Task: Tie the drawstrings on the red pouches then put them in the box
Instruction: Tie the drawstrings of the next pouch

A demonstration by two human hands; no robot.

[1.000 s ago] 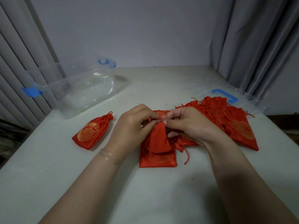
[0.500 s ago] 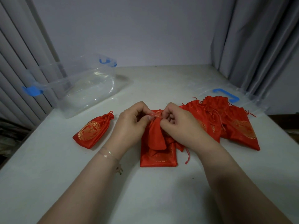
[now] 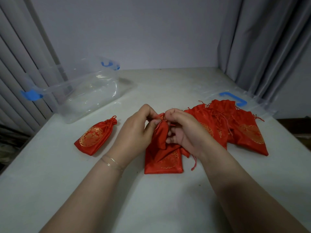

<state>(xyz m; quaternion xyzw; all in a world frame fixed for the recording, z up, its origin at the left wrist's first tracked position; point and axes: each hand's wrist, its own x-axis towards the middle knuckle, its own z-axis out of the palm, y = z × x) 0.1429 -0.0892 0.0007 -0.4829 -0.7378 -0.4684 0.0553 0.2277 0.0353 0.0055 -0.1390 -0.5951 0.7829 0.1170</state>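
Left hand [image 3: 134, 132] and right hand [image 3: 183, 132] pinch the neck of a pouch [image 3: 161, 135] at the tabletop [image 3: 159, 199] centre, above a flat pouch [image 3: 168, 163]. Tied pouch [image 3: 94, 137] near the left edge; box [image 3: 80, 91] at the far-left corner; pile [image 3: 235, 128] at the right edge.

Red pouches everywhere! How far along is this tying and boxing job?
Early on. One tied pouch lies cinched on the table, not yet boxed; the clear box holds nothing. In hand: the left hand and right hand work the neck of a held pouch. Left: the flat pouch under it and the pile on the right.
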